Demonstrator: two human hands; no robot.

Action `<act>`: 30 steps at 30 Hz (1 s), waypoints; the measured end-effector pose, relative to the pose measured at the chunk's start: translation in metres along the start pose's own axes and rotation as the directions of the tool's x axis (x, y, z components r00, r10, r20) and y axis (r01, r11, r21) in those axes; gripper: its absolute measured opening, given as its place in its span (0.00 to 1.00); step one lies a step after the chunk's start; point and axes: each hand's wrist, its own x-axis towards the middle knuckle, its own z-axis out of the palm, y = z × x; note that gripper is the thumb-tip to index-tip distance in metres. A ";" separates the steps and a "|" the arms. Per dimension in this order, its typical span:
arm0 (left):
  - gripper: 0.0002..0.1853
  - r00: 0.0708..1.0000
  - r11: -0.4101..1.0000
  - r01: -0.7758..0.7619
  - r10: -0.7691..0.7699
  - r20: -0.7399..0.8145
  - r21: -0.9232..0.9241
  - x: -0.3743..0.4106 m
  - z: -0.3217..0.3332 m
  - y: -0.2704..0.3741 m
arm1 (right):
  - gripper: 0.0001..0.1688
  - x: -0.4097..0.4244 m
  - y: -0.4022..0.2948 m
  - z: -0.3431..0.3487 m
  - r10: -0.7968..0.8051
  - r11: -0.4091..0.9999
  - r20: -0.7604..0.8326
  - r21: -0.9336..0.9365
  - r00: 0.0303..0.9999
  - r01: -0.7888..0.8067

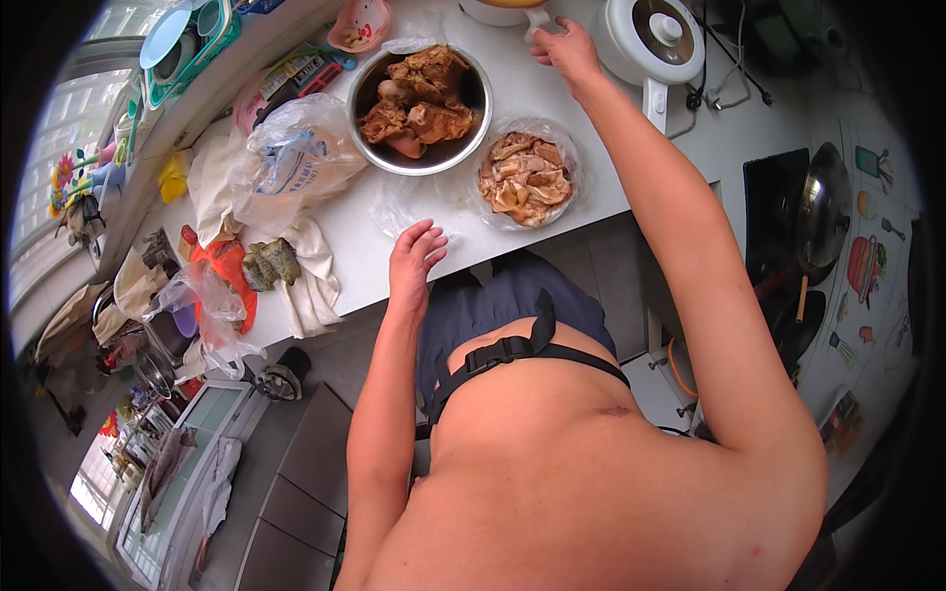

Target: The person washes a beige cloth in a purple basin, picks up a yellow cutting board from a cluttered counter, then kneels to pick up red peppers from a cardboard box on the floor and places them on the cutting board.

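My right hand (567, 55) reaches to the back of the white countertop (362, 270), beside the handle of a white pot (505, 13); whether it touches the handle I cannot tell. Near the counter's front edge my left hand (418, 247) holds nothing, its fingers slightly curled and apart. Large browned pieces of meat (436, 96) fill a steel bowl (484, 137). To its right, sliced meat (526, 177) lies in a round container lined with clear plastic film (579, 159). Between the bowl and my left hand lies thin clear plastic (395, 203).
A white electric cooker with a glass lid (658, 37) stands right of my right hand, cords (728, 81) beyond it. Plastic bags (295, 159), cloths (307, 284) and a pink dish (358, 26) lie left. A lidded wok (824, 207) sits on the stove at far right.
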 end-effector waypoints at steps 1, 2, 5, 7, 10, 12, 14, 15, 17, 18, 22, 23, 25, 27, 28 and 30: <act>0.23 0.999 0.999 -0.006 0.005 0.038 0.034 0.004 0.009 0.002 | 0.20 -0.004 0.001 -0.003 0.008 1.000 -0.015 0.002 1.000 -0.008; 0.26 0.996 0.998 0.004 -0.009 0.085 0.057 0.008 0.018 0.005 | 0.20 -0.013 0.006 -0.010 0.015 1.000 0.005 -0.023 1.000 -0.015; 0.28 0.994 0.995 -0.042 0.032 0.103 0.094 0.019 0.039 0.001 | 0.20 -0.064 0.029 -0.033 0.040 0.993 0.029 -0.112 0.999 -0.036; 0.32 0.989 0.989 -0.049 0.029 0.144 0.141 0.034 0.050 -0.007 | 0.20 -0.106 0.060 -0.057 0.020 0.977 -0.021 -0.213 1.000 -0.024; 0.38 0.984 0.981 -0.038 0.003 0.178 0.193 0.044 0.072 -0.012 | 0.18 -0.164 0.093 -0.076 0.048 0.971 -0.103 -0.227 0.993 -0.070; 0.40 0.980 0.985 -0.046 0.012 0.200 0.164 0.042 0.092 -0.006 | 0.22 -0.190 0.115 -0.084 0.267 0.954 -0.084 -0.120 0.960 -0.276; 0.41 0.987 0.989 -0.027 0.003 0.159 0.146 0.045 0.098 -0.007 | 0.24 -0.205 0.111 -0.083 0.483 0.866 -0.007 0.149 0.875 -0.477; 0.41 0.987 0.989 -0.051 0.029 0.156 0.136 0.053 0.098 -0.016 | 0.26 -0.209 0.107 -0.080 0.575 0.778 0.056 0.269 0.816 -0.567; 0.41 0.974 0.991 -0.074 0.048 0.222 0.111 0.069 0.105 -0.025 | 0.28 -0.208 0.107 -0.082 0.600 0.749 0.041 0.322 0.799 -0.579; 0.40 0.969 0.994 -0.053 0.027 0.246 0.098 0.073 0.110 -0.023 | 0.29 -0.205 0.107 -0.085 0.595 0.746 0.027 0.355 0.804 -0.564; 0.41 0.948 1.000 0.010 -0.007 0.319 -0.008 0.088 0.129 -0.010 | 0.30 -0.196 0.108 -0.104 0.554 0.664 0.051 0.574 0.831 -0.478; 0.41 0.946 0.999 0.018 -0.002 0.324 -0.046 0.090 0.131 -0.009 | 0.30 -0.198 0.109 -0.109 0.521 0.652 0.047 0.623 0.852 -0.432; 0.34 0.965 0.988 -0.151 0.142 0.220 0.026 0.092 0.131 -0.012 | 0.28 -0.210 0.112 -0.110 0.484 0.700 -0.001 0.601 0.875 -0.386; 0.29 0.943 0.900 -0.329 0.296 0.152 0.287 0.097 0.114 -0.021 | 0.26 -0.237 0.120 -0.111 0.463 0.812 -0.081 0.438 0.883 -0.386; 0.21 0.923 0.837 -0.384 0.361 0.135 0.390 0.095 0.102 -0.024 | 0.22 -0.250 0.136 -0.117 0.472 0.818 -0.054 0.398 0.880 -0.415; 0.18 0.860 0.722 -0.475 0.503 0.088 0.503 0.080 0.070 -0.032 | 0.18 -0.275 0.138 -0.110 0.521 0.816 0.005 0.292 0.854 -0.499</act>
